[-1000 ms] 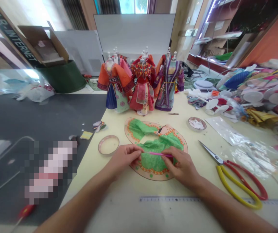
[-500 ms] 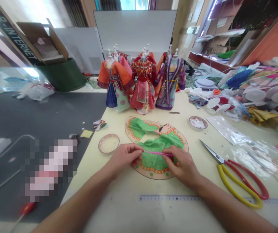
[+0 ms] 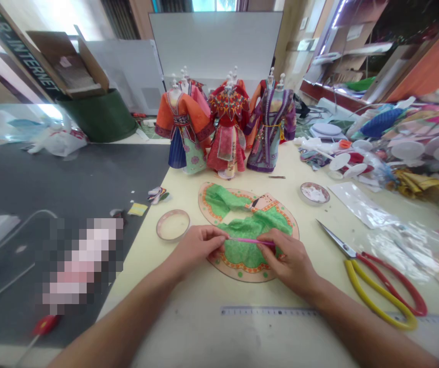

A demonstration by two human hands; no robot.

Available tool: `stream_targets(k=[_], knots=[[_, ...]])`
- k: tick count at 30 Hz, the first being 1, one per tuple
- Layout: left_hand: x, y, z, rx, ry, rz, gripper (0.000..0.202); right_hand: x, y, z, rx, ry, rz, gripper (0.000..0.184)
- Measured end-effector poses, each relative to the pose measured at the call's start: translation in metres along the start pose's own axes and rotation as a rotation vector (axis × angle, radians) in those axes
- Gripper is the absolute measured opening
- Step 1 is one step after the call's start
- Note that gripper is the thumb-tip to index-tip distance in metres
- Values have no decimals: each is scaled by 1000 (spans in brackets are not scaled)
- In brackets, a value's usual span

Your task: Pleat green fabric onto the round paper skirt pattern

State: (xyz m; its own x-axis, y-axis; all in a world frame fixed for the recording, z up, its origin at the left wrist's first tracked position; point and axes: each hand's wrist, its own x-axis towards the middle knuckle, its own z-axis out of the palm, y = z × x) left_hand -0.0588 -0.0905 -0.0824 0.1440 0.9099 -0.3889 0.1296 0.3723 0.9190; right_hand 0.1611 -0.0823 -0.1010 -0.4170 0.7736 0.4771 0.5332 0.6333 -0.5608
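Note:
A curved green paper skirt piece (image 3: 247,230) with an orange patterned border lies flat on the pale yellow table (image 3: 204,306). Across its lower part runs a thin pink strip (image 3: 248,240). My left hand (image 3: 196,248) pinches the strip's left end. My right hand (image 3: 290,263) pinches its right end and rests on the green piece. Both hands have their fingers closed on the strip.
Three dressed paper-costume mannequins (image 3: 225,128) stand behind the piece. A tape roll (image 3: 172,225) sits to the left, a second small round dish (image 3: 313,193) to the right. Red-and-yellow scissors (image 3: 376,278) lie at right, a ruler (image 3: 281,311) near me, cluttered craft supplies (image 3: 396,148) far right.
Both hands keep their pinch on the pink strip; only the view has shifted slightly.

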Motion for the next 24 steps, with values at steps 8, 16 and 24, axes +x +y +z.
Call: stream_targets(k=[8, 16, 24], knots=[[-1, 1, 1, 32, 0, -6, 17, -1, 0, 1, 10, 10, 8, 8], [-1, 2, 1, 18, 1, -14, 17, 1, 0, -2, 3, 24, -8, 7], [0, 0, -1, 81, 12, 39, 19, 1, 0, -4, 10, 37, -15, 7]])
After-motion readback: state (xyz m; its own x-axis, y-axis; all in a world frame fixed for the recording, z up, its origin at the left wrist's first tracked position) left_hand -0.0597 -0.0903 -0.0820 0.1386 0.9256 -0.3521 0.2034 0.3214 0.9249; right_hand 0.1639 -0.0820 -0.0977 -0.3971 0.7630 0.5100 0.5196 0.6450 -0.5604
